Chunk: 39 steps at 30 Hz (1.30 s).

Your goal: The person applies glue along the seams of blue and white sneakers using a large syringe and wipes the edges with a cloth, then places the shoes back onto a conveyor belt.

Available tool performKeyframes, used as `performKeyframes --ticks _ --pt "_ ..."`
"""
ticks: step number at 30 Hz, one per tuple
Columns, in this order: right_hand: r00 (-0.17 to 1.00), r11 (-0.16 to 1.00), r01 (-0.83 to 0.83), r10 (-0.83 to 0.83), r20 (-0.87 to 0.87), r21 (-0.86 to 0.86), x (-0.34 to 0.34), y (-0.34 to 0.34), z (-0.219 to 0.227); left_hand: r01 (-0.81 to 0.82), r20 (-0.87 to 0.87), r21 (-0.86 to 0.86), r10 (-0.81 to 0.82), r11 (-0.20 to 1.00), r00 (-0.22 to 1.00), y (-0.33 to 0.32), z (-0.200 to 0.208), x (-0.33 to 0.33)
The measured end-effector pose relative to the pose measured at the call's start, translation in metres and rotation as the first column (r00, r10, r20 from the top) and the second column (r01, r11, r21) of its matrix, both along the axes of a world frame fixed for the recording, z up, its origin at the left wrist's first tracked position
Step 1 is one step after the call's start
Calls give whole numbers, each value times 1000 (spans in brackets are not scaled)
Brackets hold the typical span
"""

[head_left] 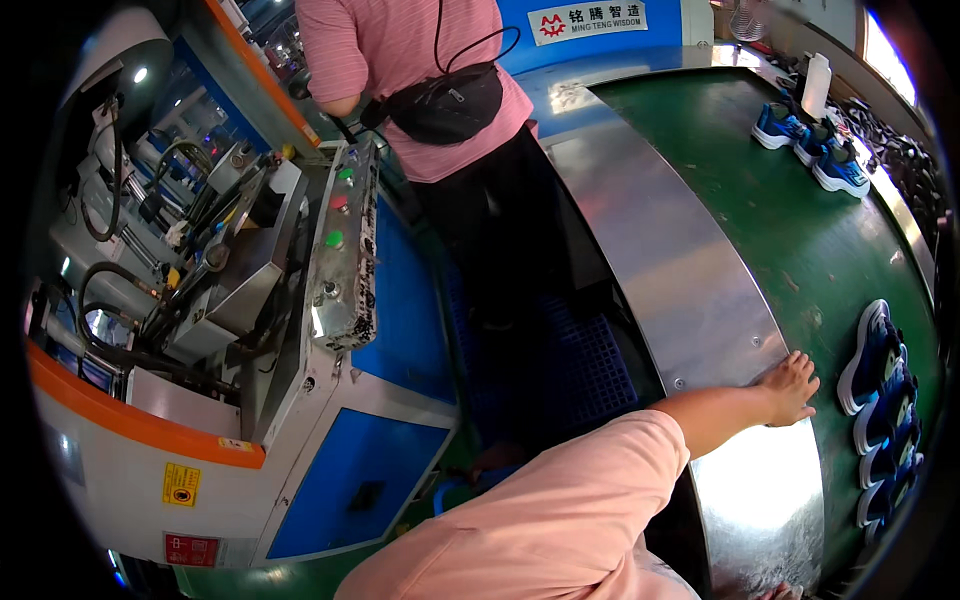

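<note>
- A shoe factory floor, on a production line.
- A long green conveyor belt [800, 230] with a steel edge [650, 240] curves down the right of the frame.
- Blue sports shoes [885, 400] lie in a row at lower right, more blue shoes [810, 140] at upper right.
- At left stands an industrial machine [250, 330] with hoses, push buttons and warning labels.
- A co-worker [430, 90] stands at top centre between machine and belt.
</note>
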State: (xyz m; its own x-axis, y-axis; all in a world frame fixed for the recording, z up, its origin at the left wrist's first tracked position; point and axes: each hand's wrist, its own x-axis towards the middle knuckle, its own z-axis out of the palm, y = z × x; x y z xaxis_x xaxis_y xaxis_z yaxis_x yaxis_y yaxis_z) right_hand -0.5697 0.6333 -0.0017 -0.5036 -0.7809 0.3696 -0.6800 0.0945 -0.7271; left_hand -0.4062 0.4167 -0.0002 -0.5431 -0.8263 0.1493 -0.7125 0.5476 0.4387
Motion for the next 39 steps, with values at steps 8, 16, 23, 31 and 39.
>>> performKeyframes --ticks 8,16,23,31,39 --pt "996 999 37 -35 85 -19 -6 7 -5 24 -62 38 -21 999 998 -3 10 7" --pt "968 997 59 -44 245 -54 45 28 -26 -39 -142 -149 18 988 990 5 -30 40" --pt "950 995 58 -32 310 -75 63 32 -33 -1 11 -104 2 995 1000 5 -23 55" --pt "939 993 76 -43 340 -85 74 34 -38 -9 18 -112 11 994 1000 4 -19 67" --pt "928 997 62 -40 371 -48 78 38 -23 -6 33 -206 13 979 999 -3 -35 70"
